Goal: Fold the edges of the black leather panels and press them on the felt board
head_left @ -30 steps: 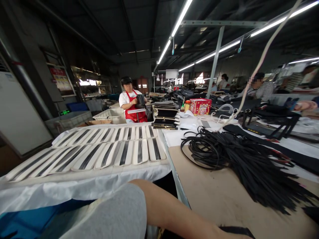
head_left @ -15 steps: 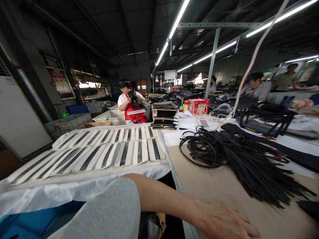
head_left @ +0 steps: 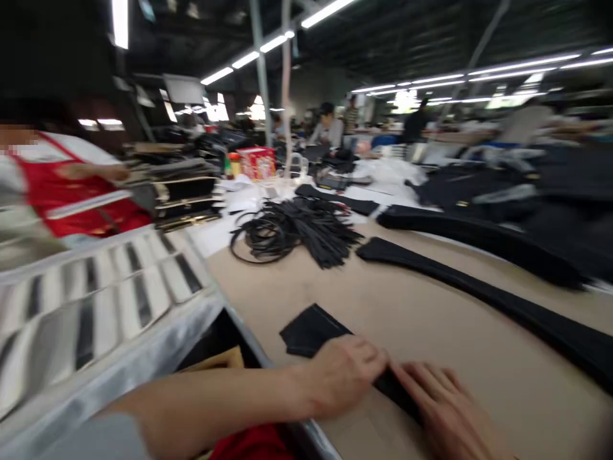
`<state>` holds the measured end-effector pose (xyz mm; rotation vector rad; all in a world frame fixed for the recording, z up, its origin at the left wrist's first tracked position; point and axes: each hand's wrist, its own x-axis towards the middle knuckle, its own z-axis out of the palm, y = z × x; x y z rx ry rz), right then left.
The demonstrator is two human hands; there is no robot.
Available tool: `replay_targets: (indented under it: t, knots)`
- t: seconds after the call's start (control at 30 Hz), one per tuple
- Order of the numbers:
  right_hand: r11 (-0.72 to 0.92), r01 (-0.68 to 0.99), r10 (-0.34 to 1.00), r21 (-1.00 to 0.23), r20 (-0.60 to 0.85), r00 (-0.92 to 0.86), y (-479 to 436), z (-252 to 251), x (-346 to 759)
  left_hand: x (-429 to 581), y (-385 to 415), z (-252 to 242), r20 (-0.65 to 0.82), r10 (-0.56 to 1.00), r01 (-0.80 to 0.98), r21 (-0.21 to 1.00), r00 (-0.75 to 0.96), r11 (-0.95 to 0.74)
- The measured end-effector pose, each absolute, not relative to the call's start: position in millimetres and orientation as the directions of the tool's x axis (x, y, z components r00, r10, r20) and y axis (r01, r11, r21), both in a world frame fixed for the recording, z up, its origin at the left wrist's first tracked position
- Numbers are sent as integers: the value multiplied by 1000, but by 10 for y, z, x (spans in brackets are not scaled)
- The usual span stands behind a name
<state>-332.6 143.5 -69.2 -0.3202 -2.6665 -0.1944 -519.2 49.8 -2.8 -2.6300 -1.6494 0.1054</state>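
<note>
Find black strip (head_left: 313, 329) on brown tabletop (head_left: 407, 306), near five o'clock. Expect something light, pliable, hardly slippery; best taken by long edges. See left hand (head_left: 342, 370) curled over, right hand (head_left: 443, 402) laid along; cannot tell pinching fingers from pressing. Beyond, toward twelve o'clock, see black cords (head_left: 306, 230).

Black strip (head_left: 312, 331), angular-ended, diagonal on tabletop (head_left: 407, 300)

I can't see part of the strip (head_left: 309, 331) beneath the left hand (head_left: 348, 372) and right hand (head_left: 445, 402); the apron (head_left: 48, 182) looks blurred.
</note>
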Motion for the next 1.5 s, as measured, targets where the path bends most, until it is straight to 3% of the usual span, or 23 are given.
replay_targets:
  t: [0.07,0.13,0.27,0.53,0.73,0.9,1.03,1.13,1.23,1.37,1.5]
  knots:
    - [939,343,322,-10,378,-868,1346,-626,-3163,-5216,548,-201,40,871,871,11,491,-491]
    - [906,413,419,-90,331,-846,1327,-537,-3107,-5248,594,-322,152,891,885,130,429,-448]
    - [842,504,538,-192,234,-810,1290,-408,-2993,-5261,587,-404,208,886,887,128,414,-444]
    - [864,488,504,-127,229,-833,1204,-451,-2804,-5269,609,-476,264,859,884,50,438,-466]
    - [845,520,535,-126,175,-826,1181,-427,-2796,-5295,693,-386,152,825,819,116,545,-562]
    - [857,501,515,-119,185,-837,1191,-427,-2788,-5228,714,-329,120,823,821,72,556,-566]
    - [860,505,507,-67,212,-835,1194,-433,-2780,-5264,704,-368,169,838,840,78,519,-536]
    - [863,503,501,-50,211,-839,1189,-442,-2773,-5272,687,-414,315,840,871,71,442,-486]
    - [867,496,493,-43,207,-845,1181,-447,-2772,-5130,691,-456,393,818,853,135,421,-504]
    - [860,509,503,-27,207,-839,1163,-420,-2763,-4864,729,-543,303,824,789,262,479,-555]
    - [853,516,520,-80,212,-827,1170,-380,-2670,-4815,762,-622,278,818,789,240,503,-566]
